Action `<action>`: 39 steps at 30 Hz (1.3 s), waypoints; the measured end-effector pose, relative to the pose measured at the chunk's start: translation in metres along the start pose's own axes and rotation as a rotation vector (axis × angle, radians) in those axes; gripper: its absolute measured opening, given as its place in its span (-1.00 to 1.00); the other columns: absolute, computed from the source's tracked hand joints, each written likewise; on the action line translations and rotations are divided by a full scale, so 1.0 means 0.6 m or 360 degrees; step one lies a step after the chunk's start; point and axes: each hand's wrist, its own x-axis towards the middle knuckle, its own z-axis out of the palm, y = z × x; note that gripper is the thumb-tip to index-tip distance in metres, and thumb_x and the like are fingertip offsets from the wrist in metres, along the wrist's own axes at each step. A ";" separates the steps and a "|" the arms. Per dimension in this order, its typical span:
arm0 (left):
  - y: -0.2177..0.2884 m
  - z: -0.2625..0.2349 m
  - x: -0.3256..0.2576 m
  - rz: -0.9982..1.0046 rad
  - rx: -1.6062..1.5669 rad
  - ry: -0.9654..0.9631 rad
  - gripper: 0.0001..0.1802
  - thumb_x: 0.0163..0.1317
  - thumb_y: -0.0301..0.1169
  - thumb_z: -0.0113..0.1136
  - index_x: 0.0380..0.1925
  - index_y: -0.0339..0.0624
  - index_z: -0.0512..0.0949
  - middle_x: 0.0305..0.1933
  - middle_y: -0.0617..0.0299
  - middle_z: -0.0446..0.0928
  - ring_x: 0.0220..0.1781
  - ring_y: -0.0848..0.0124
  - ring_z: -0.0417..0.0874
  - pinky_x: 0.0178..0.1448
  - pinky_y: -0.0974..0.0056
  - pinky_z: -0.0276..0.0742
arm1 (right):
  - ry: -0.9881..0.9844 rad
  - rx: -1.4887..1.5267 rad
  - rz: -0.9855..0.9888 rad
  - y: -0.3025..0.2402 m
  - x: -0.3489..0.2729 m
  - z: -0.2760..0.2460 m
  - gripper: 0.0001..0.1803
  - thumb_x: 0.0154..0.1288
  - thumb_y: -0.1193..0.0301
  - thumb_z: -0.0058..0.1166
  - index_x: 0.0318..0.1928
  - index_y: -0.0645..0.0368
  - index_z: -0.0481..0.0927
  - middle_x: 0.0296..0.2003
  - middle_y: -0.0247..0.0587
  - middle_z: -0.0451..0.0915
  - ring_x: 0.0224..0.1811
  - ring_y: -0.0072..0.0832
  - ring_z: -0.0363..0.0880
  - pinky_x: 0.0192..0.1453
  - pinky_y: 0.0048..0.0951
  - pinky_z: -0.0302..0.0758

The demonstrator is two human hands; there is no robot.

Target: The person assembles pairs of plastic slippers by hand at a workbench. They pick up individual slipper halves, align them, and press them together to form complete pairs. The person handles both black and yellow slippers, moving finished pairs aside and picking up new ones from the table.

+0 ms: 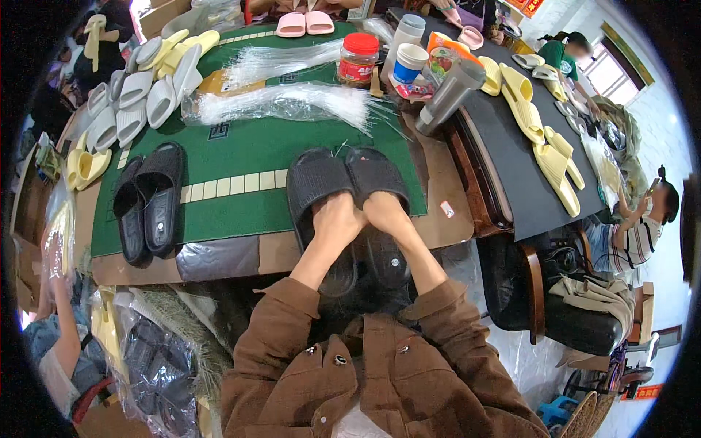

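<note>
A pair of black slide sandals lies side by side on the near edge of the green mat (241,157). My left hand (334,219) is pushed into the strap of the left black sandal (314,179). My right hand (383,213) is inside the strap of the right black sandal (374,171). Both heels hang over the table's front edge toward my brown jacket. Fingers are hidden under the straps.
Another black sandal pair (146,204) lies at the mat's left. White and yellow sandals (135,91) pile at the far left, yellow sandals (544,139) on the dark table to the right. Clear plastic strands (292,102), a red-lidded jar (358,58), cups and a grey flask (449,95) stand behind. People sit left and right.
</note>
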 end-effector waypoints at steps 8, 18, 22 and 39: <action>-0.001 0.018 -0.013 0.0128 0.0062 0.0214 -0.46 0.06 -0.23 0.22 -0.10 -0.51 0.49 -0.18 -0.33 0.57 -0.13 -0.15 0.63 -0.04 -0.05 0.54 | 0.0188 0.0599 0.0129 -0.015 -0.029 -0.025 -0.67 0.24 0.40 -0.17 -0.30 0.49 0.54 -0.25 0.40 0.54 -0.11 0.16 0.54 -0.04 -0.07 0.44; -0.001 0.013 -0.013 0.0029 0.0024 0.0136 -0.57 0.10 -0.20 0.20 -0.30 -0.46 0.57 -0.24 -0.30 0.58 -0.20 -0.16 0.63 -0.09 -0.06 0.56 | 0.0560 0.0239 -0.0380 -0.018 -0.091 -0.032 -0.75 0.30 0.48 -0.01 -0.09 0.39 0.52 -0.11 0.19 0.52 0.01 0.09 0.47 0.07 -0.10 0.42; 0.002 0.017 -0.011 0.0054 0.0074 0.0160 -0.55 0.10 -0.19 0.21 -0.26 -0.47 0.57 -0.19 -0.29 0.58 -0.18 -0.11 0.65 -0.05 -0.01 0.56 | 0.0748 -0.0011 -0.0724 -0.025 -0.132 -0.064 -0.68 0.18 0.55 0.10 -0.03 0.37 0.53 0.06 0.03 0.49 0.15 -0.02 0.45 0.19 -0.16 0.44; 0.005 0.010 -0.010 0.0043 0.0037 0.0212 -0.51 0.08 -0.14 0.21 -0.33 -0.50 0.57 -0.23 -0.32 0.57 -0.19 -0.15 0.62 -0.02 -0.06 0.52 | 0.0818 0.0742 0.0172 0.084 0.051 -0.124 -0.73 0.23 0.32 0.16 -0.17 0.27 0.64 -0.27 0.00 0.67 -0.25 -0.22 0.68 -0.14 -0.32 0.54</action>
